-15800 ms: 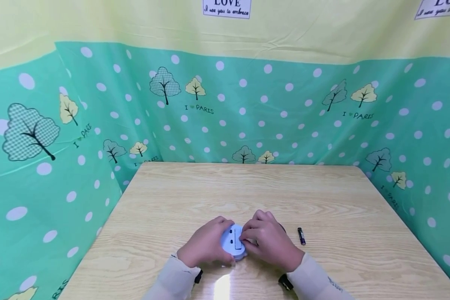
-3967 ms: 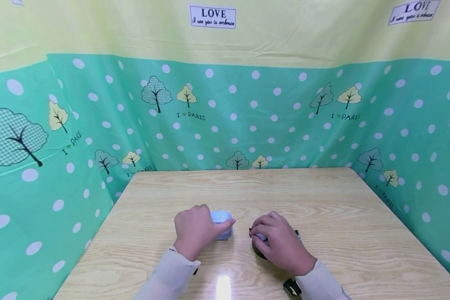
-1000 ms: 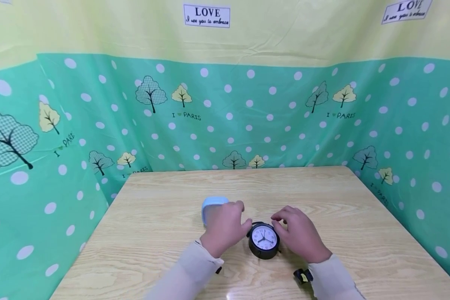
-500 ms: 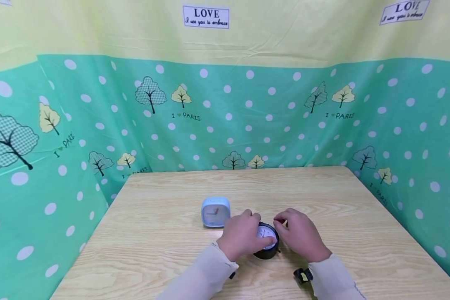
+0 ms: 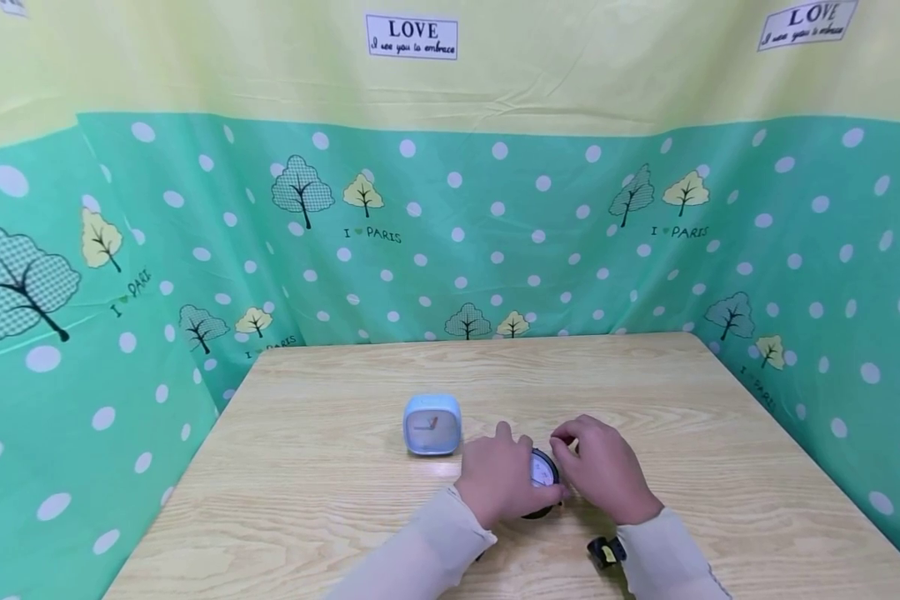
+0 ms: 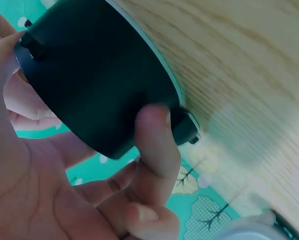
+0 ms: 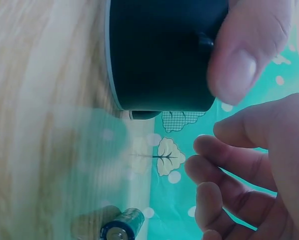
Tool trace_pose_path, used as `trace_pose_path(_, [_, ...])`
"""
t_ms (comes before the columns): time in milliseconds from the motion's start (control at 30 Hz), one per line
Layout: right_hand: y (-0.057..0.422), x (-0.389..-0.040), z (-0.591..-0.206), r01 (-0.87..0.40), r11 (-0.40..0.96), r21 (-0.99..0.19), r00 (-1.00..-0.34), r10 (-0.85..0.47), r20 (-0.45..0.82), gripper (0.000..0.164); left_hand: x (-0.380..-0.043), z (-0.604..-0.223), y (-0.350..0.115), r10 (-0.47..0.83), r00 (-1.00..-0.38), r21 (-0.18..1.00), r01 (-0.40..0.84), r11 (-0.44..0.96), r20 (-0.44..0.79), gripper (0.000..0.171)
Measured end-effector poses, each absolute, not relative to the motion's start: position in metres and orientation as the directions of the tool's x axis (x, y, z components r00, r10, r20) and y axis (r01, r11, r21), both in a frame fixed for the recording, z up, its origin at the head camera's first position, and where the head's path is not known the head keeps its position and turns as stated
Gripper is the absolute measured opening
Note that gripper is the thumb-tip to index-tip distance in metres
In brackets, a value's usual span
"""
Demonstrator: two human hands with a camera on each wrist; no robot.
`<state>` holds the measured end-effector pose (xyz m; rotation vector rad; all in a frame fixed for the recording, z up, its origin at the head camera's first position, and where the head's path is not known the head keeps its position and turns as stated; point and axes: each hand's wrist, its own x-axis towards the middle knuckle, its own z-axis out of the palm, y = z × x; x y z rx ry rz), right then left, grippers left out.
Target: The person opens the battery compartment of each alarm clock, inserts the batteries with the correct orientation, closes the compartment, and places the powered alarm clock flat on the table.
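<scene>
Black clock (image 6: 97, 75) is near the front of the table (image 5: 330, 433), with the left hand's (image 5: 499, 478) thumb and fingers gripping it. Just beside it, the right hand's (image 5: 602, 468) fingers are loosely bent. A battery (image 7: 123, 224) lies near that hand. Farther back stand a blue clock (image 5: 432, 427) and then a tree cloth (image 5: 513, 242).

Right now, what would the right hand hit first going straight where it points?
The right hand would probably meet the black clock, though depth is unclear and it might pass beside it.
</scene>
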<state>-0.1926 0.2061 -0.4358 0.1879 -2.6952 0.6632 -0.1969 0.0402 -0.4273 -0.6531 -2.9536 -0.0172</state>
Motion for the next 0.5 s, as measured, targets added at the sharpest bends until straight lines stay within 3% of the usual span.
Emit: trace_pose_path(500, [0.2111, -0.1944, -0.4371, -0.209, 0.891, -0.403, -0.914, -0.032, 0.404, 0.009, -0.1997, -0.4251, 0.0426, 0.415, -0.895, 0.060, 0.429, 0.902, 0.161, 0.065])
